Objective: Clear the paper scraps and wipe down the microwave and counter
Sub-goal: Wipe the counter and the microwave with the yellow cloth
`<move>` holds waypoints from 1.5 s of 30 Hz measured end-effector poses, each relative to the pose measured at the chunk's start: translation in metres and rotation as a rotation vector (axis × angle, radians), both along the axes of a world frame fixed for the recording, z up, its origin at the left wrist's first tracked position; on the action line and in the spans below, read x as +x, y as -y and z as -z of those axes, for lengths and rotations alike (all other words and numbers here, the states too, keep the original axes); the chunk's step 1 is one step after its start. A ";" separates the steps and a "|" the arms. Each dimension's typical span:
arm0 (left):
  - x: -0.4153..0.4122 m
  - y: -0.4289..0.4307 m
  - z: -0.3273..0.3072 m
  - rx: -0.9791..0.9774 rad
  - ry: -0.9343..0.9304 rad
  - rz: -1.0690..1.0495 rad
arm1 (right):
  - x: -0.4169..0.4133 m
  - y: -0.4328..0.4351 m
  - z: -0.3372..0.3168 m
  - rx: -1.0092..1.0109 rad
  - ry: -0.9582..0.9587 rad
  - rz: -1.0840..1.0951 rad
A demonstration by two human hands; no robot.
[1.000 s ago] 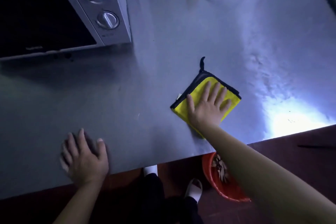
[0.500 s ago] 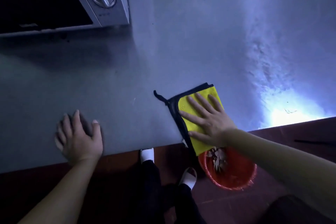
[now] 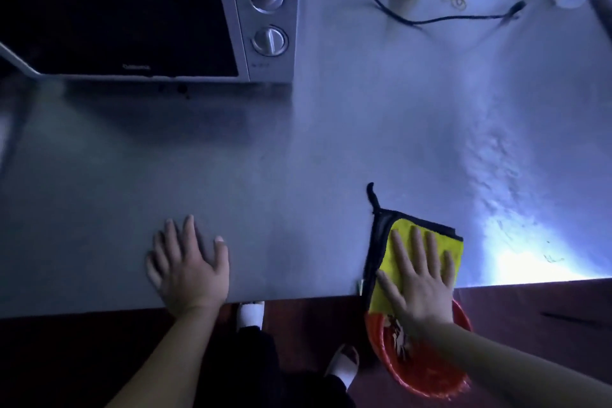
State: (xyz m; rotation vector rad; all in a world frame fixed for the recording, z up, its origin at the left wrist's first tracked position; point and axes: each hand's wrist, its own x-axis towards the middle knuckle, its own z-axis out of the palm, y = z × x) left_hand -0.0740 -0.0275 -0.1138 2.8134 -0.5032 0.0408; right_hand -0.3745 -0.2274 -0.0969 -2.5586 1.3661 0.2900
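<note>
At the counter's front edge, the yellow cloth (image 3: 402,235) lies partly overhanging, pressed under the right hand (image 3: 420,281), whose fingers are straight and clasp nothing. The left hand (image 3: 188,268) rests flat on the grey counter (image 3: 298,159), likewise unclenched. A red bucket (image 3: 427,371) holding pale scraps (image 3: 395,336) stands below on the dim floor. The microwave (image 3: 265,10) and a black cable (image 3: 414,22) sit behind.

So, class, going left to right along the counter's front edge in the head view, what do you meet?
Left hand flat on the counter → yellow cloth, the right hand pressing on it → bright glare patch.
</note>
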 end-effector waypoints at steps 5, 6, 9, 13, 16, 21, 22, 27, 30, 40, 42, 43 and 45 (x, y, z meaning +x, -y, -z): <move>0.000 -0.002 -0.001 0.035 -0.008 0.019 | 0.106 -0.019 0.010 0.117 0.035 0.643; 0.000 -0.002 0.001 0.051 -0.007 0.025 | 0.127 -0.008 0.011 0.129 0.051 0.690; 0.001 -0.005 0.007 0.072 0.017 0.044 | 0.187 0.038 0.012 0.091 0.066 0.673; 0.001 -0.011 0.022 0.084 0.139 0.089 | 0.252 0.129 0.009 0.016 0.116 0.520; 0.002 -0.012 0.032 0.082 0.190 0.101 | 0.314 0.186 0.006 0.006 0.126 0.228; 0.002 -0.009 0.033 0.053 0.196 0.109 | 0.360 0.194 0.011 -0.060 0.103 -0.016; 0.002 -0.009 0.031 0.051 0.197 0.112 | 0.354 0.187 0.010 -0.064 0.106 -0.030; 0.006 -0.007 0.024 0.029 0.151 0.103 | 0.303 0.128 0.008 -0.085 0.065 -0.202; 0.006 -0.006 0.015 0.056 0.055 0.088 | 0.256 0.086 0.010 -0.076 0.082 -0.284; 0.004 -0.003 -0.002 0.156 -0.162 0.067 | 0.104 -0.026 0.018 -0.095 0.114 -0.296; 0.012 -0.003 -0.005 0.167 -0.274 0.076 | 0.088 -0.036 0.015 -0.058 0.065 -0.272; 0.019 -0.005 -0.011 0.182 -0.327 0.097 | 0.081 -0.040 0.013 -0.029 0.040 -0.263; 0.034 -0.011 -0.027 0.184 -0.426 0.160 | 0.073 -0.044 0.007 0.048 0.006 -0.255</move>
